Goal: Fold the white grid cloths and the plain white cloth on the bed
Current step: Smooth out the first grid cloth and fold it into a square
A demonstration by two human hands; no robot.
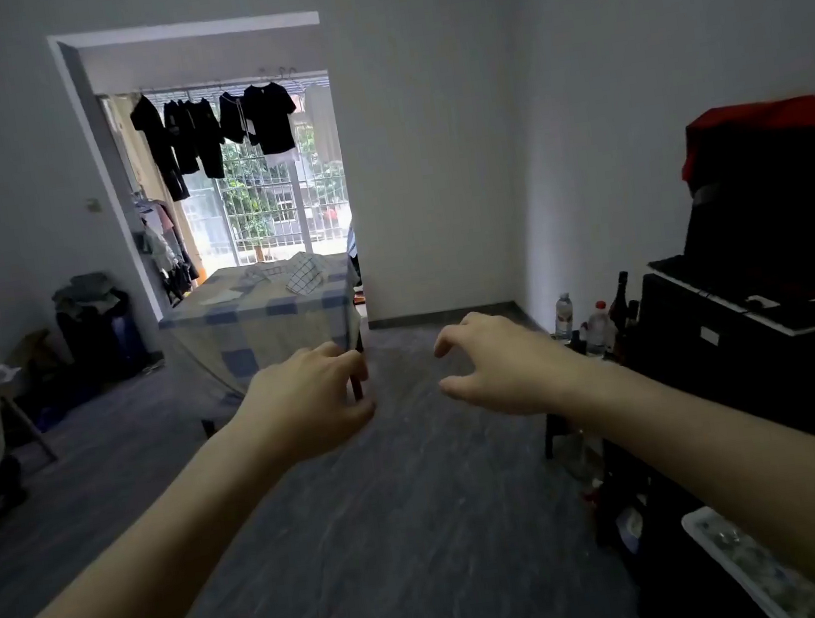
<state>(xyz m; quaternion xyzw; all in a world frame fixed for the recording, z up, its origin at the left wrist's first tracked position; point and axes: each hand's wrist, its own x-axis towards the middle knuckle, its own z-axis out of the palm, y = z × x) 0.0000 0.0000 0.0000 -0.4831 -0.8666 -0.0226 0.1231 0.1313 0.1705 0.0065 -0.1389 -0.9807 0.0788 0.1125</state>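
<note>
Hands are reaching forward at chest height, two in number: you are holding your left hand (pixel 306 400) and right hand (pixel 498 366) out over the grey wood-grain floor (pixel 412 515), fingers loosely curled, gripping nothing. Well apart from them, the bed (pixel 252 329) is standing in the doorway, draped in a blue-and-cream checked sheet. Two rumpled white grid cloths (pixel 305 273) appear to be lying on top, though distance blurs the count. One flat plain white cloth (pixel 222 297) is lying just left of them. Five or so dark garments (pixel 215 126) are hanging beyond.
</note>
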